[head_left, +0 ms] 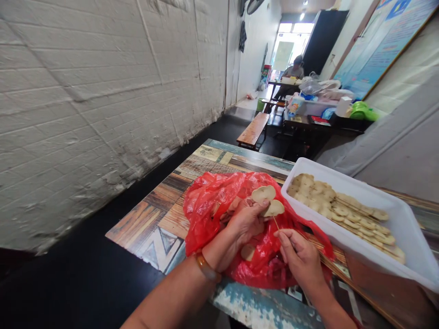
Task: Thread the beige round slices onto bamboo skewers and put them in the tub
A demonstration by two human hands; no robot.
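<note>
My left hand point(244, 223) is closed around pale, thin round slices point(273, 208), which look like potato or a similar food. A second pale slice point(263, 193) sticks out just above. Between the fingertips of my right hand point(299, 256) is a thin skewer point(276, 223), its upper end meeting the lower slice. Both hands are over a crumpled red plastic bag point(219, 189), open on the table. Inside it lies another round slice point(248, 252). My left palm hides part of what it holds.
A white plastic tub point(360, 186) at the right holds many similar slices in overlapping rows point(339, 208). The patterned tabletop point(151, 214) runs beneath. Beyond are a wooden bench point(254, 128), a cluttered table and a seated person point(293, 71). A white wall point(103, 91) borders the left.
</note>
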